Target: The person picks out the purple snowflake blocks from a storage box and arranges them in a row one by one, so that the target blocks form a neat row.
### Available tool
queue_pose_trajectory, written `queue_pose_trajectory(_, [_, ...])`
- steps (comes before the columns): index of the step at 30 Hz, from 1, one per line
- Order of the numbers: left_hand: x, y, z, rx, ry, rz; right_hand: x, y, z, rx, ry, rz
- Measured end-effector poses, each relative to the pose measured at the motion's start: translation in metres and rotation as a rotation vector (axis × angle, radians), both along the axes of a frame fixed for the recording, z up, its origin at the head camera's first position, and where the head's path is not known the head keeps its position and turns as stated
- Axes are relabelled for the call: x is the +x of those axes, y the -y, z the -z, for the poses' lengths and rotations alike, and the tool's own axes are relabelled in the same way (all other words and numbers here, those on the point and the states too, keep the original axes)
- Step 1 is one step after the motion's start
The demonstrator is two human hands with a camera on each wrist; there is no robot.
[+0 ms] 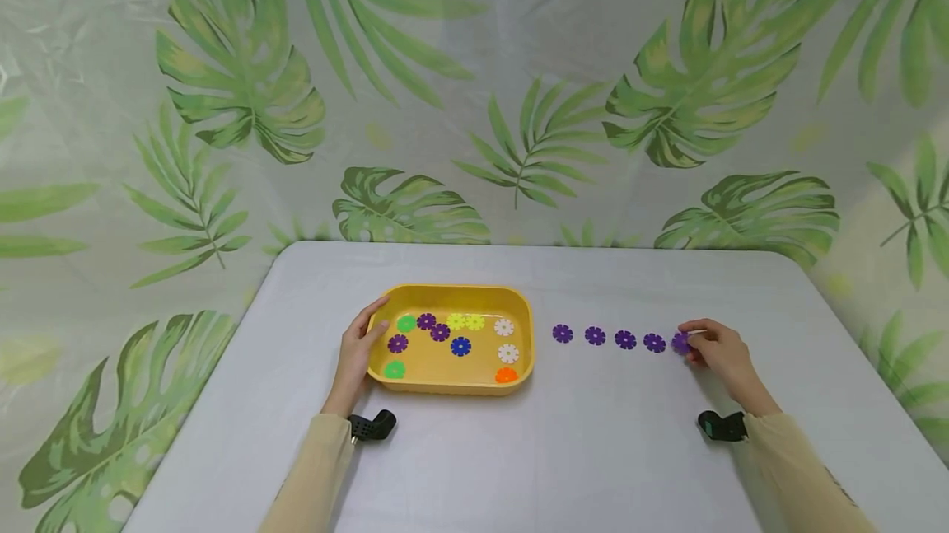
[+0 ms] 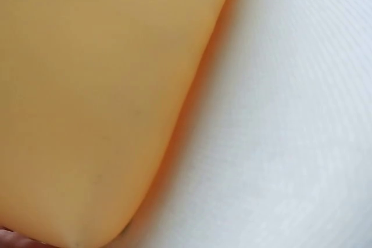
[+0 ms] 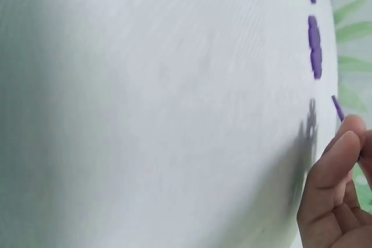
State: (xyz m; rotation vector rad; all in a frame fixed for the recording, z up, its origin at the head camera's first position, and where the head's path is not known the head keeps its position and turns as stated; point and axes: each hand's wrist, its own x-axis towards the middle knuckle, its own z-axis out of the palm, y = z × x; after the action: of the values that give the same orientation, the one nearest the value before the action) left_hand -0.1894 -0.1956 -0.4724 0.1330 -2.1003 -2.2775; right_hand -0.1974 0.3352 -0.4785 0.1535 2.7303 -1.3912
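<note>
My left hand grips the left rim of a yellow tray, with the thumb reaching over the edge. The tray's outer wall fills much of the left wrist view. Over at the right, my right hand pinches a purple notched plastic disc between thumb and fingertips. In the right wrist view this disc is seen edge-on, held off the table with its shadow beneath. Several matching purple discs lie in a spaced row between the tray and my right hand.
Inside the tray lie two green discs, three purple discs, two yellow discs, a blue disc, two white discs and an orange disc. A leaf-patterned curtain hangs behind the white table.
</note>
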Motion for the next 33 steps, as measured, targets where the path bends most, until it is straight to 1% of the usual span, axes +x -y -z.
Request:
queue_pose_trajectory(2, [-0.003, 0.002, 0.007, 0.008, -0.002, -0.002, 0.0, -0.003, 0.001, 0.084, -0.027, -0.022])
queue_pose_trajectory(5, [-0.007, 0.004, 0.015, 0.004, -0.006, -0.012, 0.0, -0.003, 0.0, 0.201, -0.094, -0.063])
queue_pose_trajectory(7, [-0.008, 0.004, 0.018, -0.002, -0.007, -0.017, 0.0, -0.002, -0.002, 0.263, -0.142, -0.077])
queue_pose_trajectory(9, [-0.008, 0.004, 0.018, 0.002, -0.009, -0.019, 0.0, 0.002, -0.004, 0.275, -0.164, -0.072])
queue_pose_trajectory(11, [-0.007, 0.004, 0.015, 0.007, -0.005, -0.016, 0.0, 0.009, -0.009, 0.217, -0.148, -0.076])
queue_pose_trajectory(13, [-0.004, 0.003, 0.007, 0.005, 0.002, -0.011, -0.001, 0.019, -0.015, 0.096, -0.113, -0.102])
queue_pose_trajectory(15, [-0.002, 0.001, 0.0, 0.007, 0.004, -0.005, -0.002, 0.033, -0.023, -0.045, -0.051, -0.137])
queue_pose_trajectory(17, [-0.002, 0.001, 0.001, -0.005, 0.0, -0.006, -0.004, 0.051, -0.031, -0.166, -0.009, -0.184])
queue_pose_trajectory(19, [-0.004, 0.002, 0.007, -0.014, -0.01, -0.011, -0.006, 0.072, -0.04, -0.257, 0.028, -0.23])
queue_pose_trajectory(22, [-0.009, 0.004, 0.018, -0.032, -0.024, -0.017, -0.009, 0.107, -0.049, -0.326, 0.068, -0.293])
queue_pose_trajectory(24, [-0.009, 0.003, 0.018, -0.036, -0.022, -0.016, -0.012, 0.131, -0.054, -0.356, 0.095, -0.333])
queue_pose_trajectory(29, [-0.01, 0.004, 0.018, -0.017, -0.006, -0.011, -0.025, 0.189, -0.066, -0.381, 0.154, -0.462])
queue_pose_trajectory(33, [-0.011, 0.005, 0.019, -0.002, -0.007, -0.002, -0.036, 0.23, -0.07, -0.393, 0.201, -0.559])
